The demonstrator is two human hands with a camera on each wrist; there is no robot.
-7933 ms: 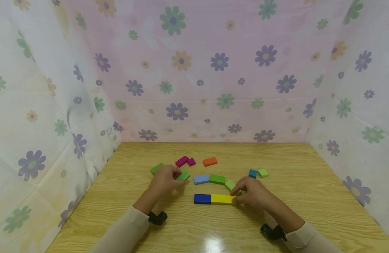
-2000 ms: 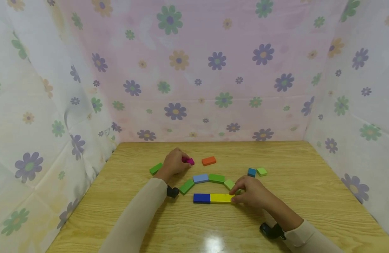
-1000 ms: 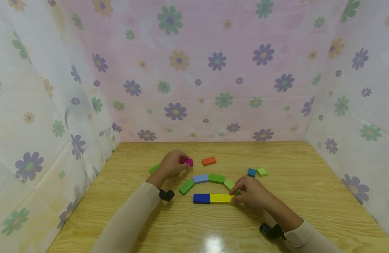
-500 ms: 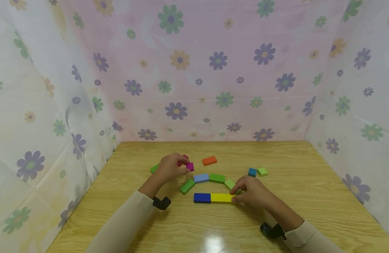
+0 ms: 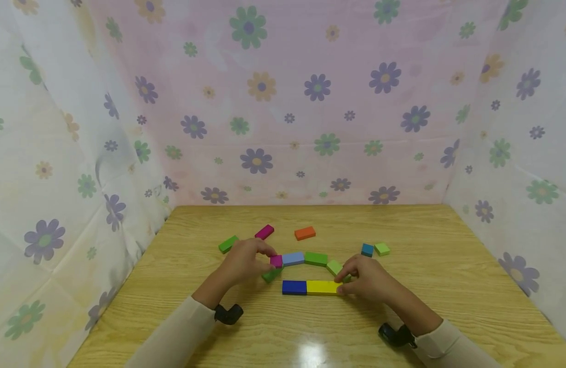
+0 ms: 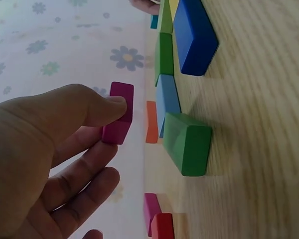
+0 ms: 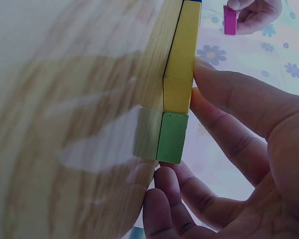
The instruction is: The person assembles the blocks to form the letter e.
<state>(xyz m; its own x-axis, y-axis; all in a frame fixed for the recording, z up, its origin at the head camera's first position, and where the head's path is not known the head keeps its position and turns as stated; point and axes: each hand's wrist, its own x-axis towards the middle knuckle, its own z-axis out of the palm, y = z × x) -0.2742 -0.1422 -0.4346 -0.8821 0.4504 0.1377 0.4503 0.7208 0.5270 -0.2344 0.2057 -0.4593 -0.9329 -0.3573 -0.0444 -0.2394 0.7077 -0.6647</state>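
My left hand (image 5: 243, 260) pinches a small magenta block (image 6: 118, 117) between thumb and fingers. In the left wrist view it hangs clear of the tabletop. Seen from the head, it overlaps a green block (image 5: 273, 275) at the left end of a curved row. A light blue block (image 5: 293, 259), a second green block (image 5: 316, 259) and a light green block (image 5: 334, 268) continue that row. My right hand (image 5: 368, 278) rests with loosely bent fingers at the right end of a yellow block (image 7: 182, 59). A small green block (image 7: 172, 137) adjoins the yellow one, mostly hidden from the head.
A dark blue block (image 5: 294, 288) abuts the yellow one. Farther back lie a long magenta block (image 5: 264, 232), an orange block (image 5: 305, 233) and a green block (image 5: 228, 244). A teal block (image 5: 367, 250) and a lime block (image 5: 381, 249) lie right. The left wrist view shows a red block (image 6: 163, 226).
My left hand set a green block at the row's left end, then took the small magenta block from beside the long magenta one and brought it toward me. The right hand stays put.
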